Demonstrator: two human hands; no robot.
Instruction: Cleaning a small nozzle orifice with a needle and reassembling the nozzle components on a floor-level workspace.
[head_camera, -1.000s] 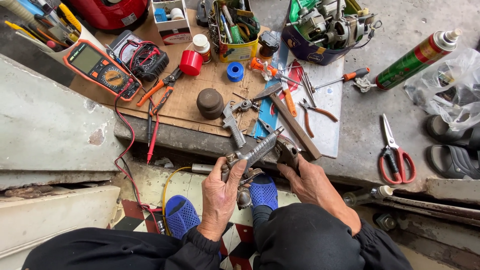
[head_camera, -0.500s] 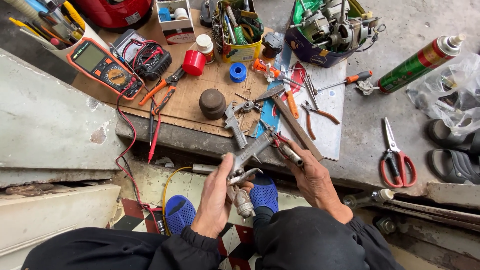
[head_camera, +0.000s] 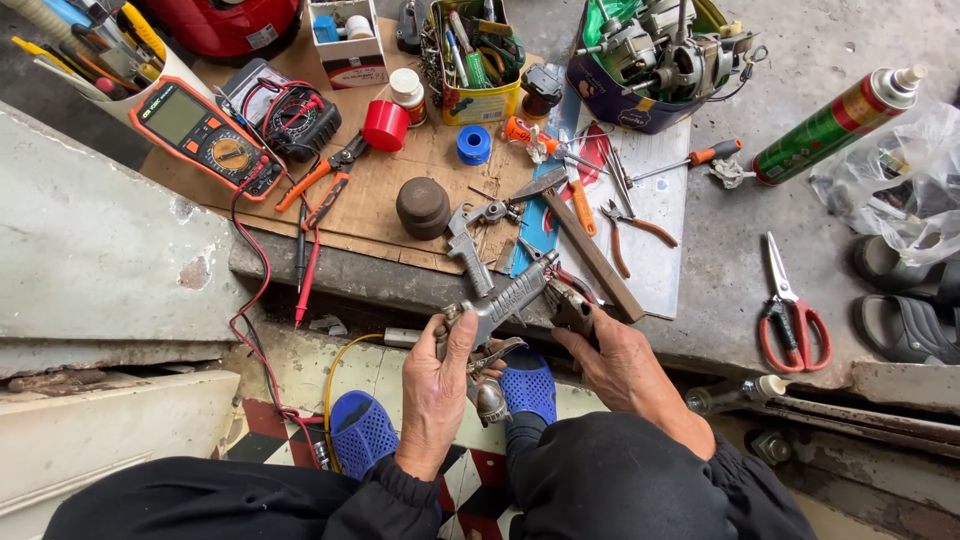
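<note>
Over the edge of the concrete step, just above the blue slippers (head_camera: 528, 388), both hands hold a grey metal spray-gun body (head_camera: 505, 300); the left hand (head_camera: 438, 390) has its fingers curled tight round the handle end with the thumb laid along the casting, and the right hand (head_camera: 618, 358) closes its fingers on pliers (head_camera: 570, 305) whose nose meets the front end of the gun, so neither hand is spread open. As a judgement, the work looks to be in its middle: the gun is already off the bench and stripped of at least some parts, since a similar grey gun part (head_camera: 468, 250) lies loose on the cardboard sheet (head_camera: 400, 165) just beyond it, near a round brown metal cap (head_camera: 423, 206). What the pliers grip is too small to tell, and whether that fitting is coming off or going on cannot be read. Much seems left, for the tools lie scattered and ready: orange-handled pliers (head_camera: 320, 185), brown-handled pliers (head_camera: 640, 232), a screwdriver (head_camera: 690, 160), red-handled scissors (head_camera: 790, 310) well to the right, and a green spray can (head_camera: 835, 125). An orange multimeter (head_camera: 205, 140) sits at the left with its red and black leads trailing down over the step
</note>
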